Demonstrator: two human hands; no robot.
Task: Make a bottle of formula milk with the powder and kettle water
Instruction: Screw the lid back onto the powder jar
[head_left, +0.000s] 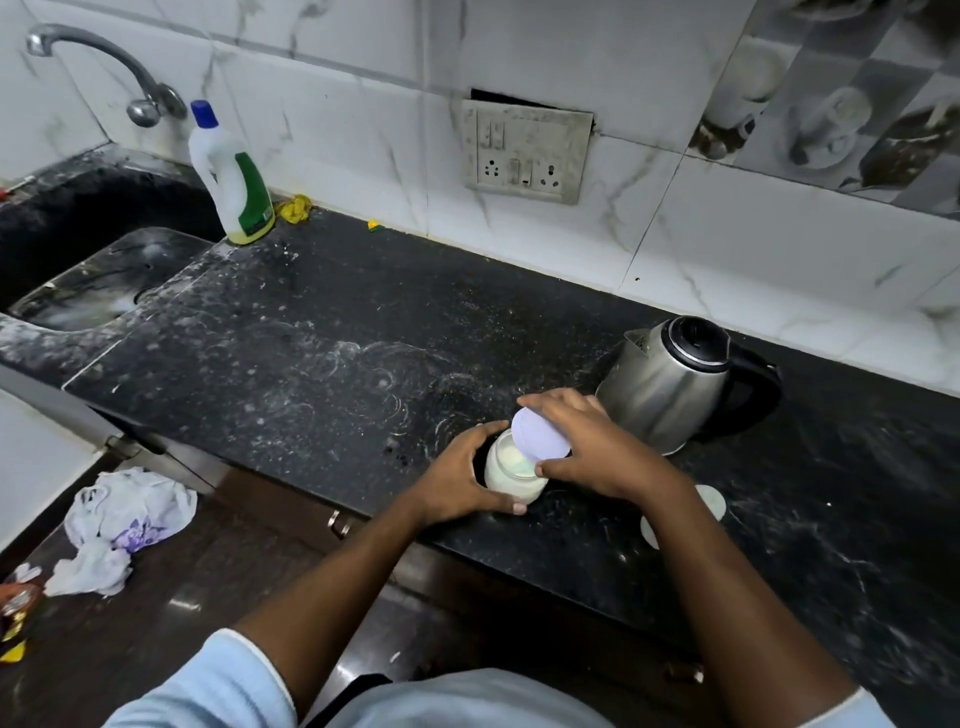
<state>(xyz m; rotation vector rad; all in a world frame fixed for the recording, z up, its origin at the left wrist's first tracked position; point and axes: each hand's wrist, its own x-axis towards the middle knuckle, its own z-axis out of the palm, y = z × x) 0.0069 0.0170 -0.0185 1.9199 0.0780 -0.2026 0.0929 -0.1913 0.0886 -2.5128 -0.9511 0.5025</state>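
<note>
A small clear jar of white powder (506, 470) stands on the black counter (311, 364) near its front edge. My left hand (460, 480) wraps around the jar's left side and base. My right hand (592, 447) holds the jar's pale lilac lid (540, 434), tilted just above the jar's open mouth. The steel kettle (670, 384) with a black lid and handle stands right behind my right hand, lid closed. A white round object (709, 501) lies on the counter, mostly hidden behind my right forearm.
A sink (93, 291) with a tap (104, 67) lies at the far left, with a white-and-green detergent bottle (231, 176) beside it. A wall socket panel (524, 150) sits above the counter. Crumpled plastic bags (119, 525) lie on the floor at left.
</note>
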